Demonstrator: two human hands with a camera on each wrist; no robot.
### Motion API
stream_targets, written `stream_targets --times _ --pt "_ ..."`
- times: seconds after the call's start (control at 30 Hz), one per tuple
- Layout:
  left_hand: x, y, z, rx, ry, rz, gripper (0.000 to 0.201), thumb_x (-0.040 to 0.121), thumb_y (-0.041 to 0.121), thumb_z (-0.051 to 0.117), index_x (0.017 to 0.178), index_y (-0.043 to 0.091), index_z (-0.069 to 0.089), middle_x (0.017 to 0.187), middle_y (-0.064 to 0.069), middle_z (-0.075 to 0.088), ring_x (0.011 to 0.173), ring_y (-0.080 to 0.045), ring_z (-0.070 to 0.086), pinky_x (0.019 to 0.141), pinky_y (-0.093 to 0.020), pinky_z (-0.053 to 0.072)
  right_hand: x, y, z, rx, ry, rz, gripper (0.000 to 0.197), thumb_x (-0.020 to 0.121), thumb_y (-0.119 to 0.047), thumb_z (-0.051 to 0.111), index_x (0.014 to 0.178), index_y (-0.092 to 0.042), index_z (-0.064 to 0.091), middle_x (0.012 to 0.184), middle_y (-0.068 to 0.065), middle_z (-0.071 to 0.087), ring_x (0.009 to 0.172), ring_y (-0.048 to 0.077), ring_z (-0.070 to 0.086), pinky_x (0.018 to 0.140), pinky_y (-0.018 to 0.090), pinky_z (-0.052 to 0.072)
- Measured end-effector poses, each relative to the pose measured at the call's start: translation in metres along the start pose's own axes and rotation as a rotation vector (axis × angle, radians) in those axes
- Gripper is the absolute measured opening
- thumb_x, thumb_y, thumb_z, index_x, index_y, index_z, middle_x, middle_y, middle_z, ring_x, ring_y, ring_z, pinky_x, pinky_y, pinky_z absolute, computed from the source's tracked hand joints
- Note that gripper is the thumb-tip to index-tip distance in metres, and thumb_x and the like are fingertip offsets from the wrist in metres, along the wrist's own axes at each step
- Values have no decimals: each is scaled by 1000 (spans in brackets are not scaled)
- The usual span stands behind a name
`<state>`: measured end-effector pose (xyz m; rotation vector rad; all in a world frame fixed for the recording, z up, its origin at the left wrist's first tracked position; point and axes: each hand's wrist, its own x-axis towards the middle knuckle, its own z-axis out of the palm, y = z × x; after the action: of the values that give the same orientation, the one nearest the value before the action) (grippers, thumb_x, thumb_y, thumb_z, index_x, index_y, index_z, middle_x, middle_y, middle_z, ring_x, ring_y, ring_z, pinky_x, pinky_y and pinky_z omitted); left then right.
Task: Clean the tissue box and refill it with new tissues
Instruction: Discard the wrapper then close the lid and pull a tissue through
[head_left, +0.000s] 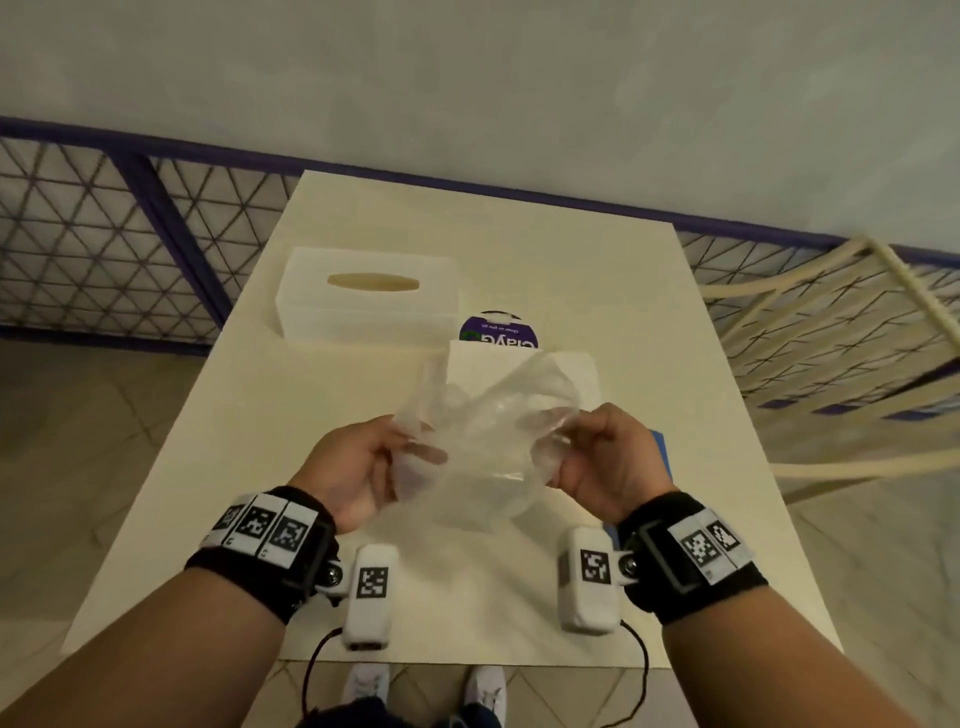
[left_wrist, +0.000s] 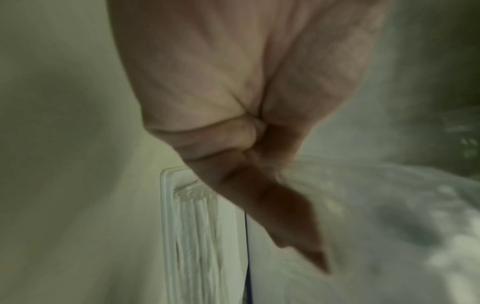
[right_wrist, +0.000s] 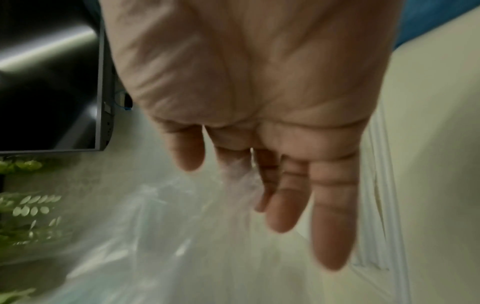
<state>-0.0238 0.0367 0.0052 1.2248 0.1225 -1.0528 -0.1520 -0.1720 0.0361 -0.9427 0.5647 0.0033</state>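
Observation:
A crumpled clear plastic wrapper (head_left: 480, 441) hangs between both hands above the table. My left hand (head_left: 382, 452) pinches its left edge; in the left wrist view my left hand (left_wrist: 262, 144) has fingers curled beside the wrapper (left_wrist: 389, 216). My right hand (head_left: 574, 449) pinches the right edge; in the right wrist view my right hand (right_wrist: 249, 170) holds the wrapper (right_wrist: 161, 236) between thumb and forefinger, other fingers straight. A bare white tissue stack (head_left: 491, 364) lies behind the wrapper, also seen in the left wrist view (left_wrist: 197, 236). The white tissue box (head_left: 366, 301) stands at the back left, slot up.
A purple round wipes pack (head_left: 498, 330) lies beside the tissue box. A blue cloth (head_left: 662, 452) peeks out behind my right hand. The cream table (head_left: 234, 493) is flanked by a mesh fence (head_left: 93, 234) on the left and a cream rack (head_left: 841, 343) on the right.

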Motion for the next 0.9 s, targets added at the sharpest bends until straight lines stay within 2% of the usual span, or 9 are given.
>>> stream_targets --times 0.1,0.17,0.23,0.3,0.37,0.5,0.63,0.73,0.9 --pt "0 0 9 83 -85 -86 58 96 43 30 83 8 75 90 -14 73 60 -30 65 59 -34 47 -6 -2 -7 -99 135 53 56 87 -59 45 79 -8 69 92 9 64 73 30 60 70 43 54" --pt "2 -1 15 162 -86 -102 62 95 56 29 92 10 71 91 -9 72 62 -30 66 54 -34 51 -8 1 -7 -264 183 57 45 84 -56 57 90 -13 67 87 4 65 76 24 65 68 42 55" --pt "3 -3 23 269 -91 -90 41 94 46 46 104 12 66 97 -8 69 68 -31 65 52 -35 53 -11 6 -6 -440 149 36 24 78 -26 72 96 -16 61 94 5 62 71 20 65 58 34 54" --pt "5 -6 26 332 -89 -65 22 92 24 58 113 15 59 106 -11 64 73 -30 64 50 -34 54 -11 9 -9 -545 144 -28 34 78 2 66 102 -20 57 103 3 53 65 17 60 52 28 50" --pt "7 -8 26 321 -78 -12 35 89 -2 57 117 19 53 115 -10 61 73 -26 63 51 -31 54 -12 10 -12 -559 146 -127 43 79 12 58 104 -23 59 106 2 53 66 16 57 57 26 50" --pt "5 -7 28 271 -23 80 31 86 -16 49 95 11 62 106 -15 63 70 -21 66 55 -26 54 -9 10 -16 -411 187 -104 25 81 1 56 82 -16 73 101 7 65 83 25 57 74 38 45" --pt "3 -10 33 307 -11 76 12 91 13 60 100 11 68 94 -7 66 64 -18 66 64 -37 59 -6 10 -13 -290 220 79 32 82 -46 66 89 -15 67 89 1 69 75 19 63 67 34 45" --pt "4 -14 33 344 -63 92 29 79 12 73 106 19 65 110 -1 63 73 -17 68 63 -36 57 -10 19 -6 -527 214 22 45 70 -23 83 105 -19 55 108 11 63 75 23 66 58 35 56" --pt "7 -22 34 441 -58 155 50 73 -2 76 109 27 60 127 -2 56 79 -24 64 63 -26 55 -12 24 -10 -792 128 -132 68 69 5 74 118 -33 46 125 11 49 72 15 55 67 28 57"
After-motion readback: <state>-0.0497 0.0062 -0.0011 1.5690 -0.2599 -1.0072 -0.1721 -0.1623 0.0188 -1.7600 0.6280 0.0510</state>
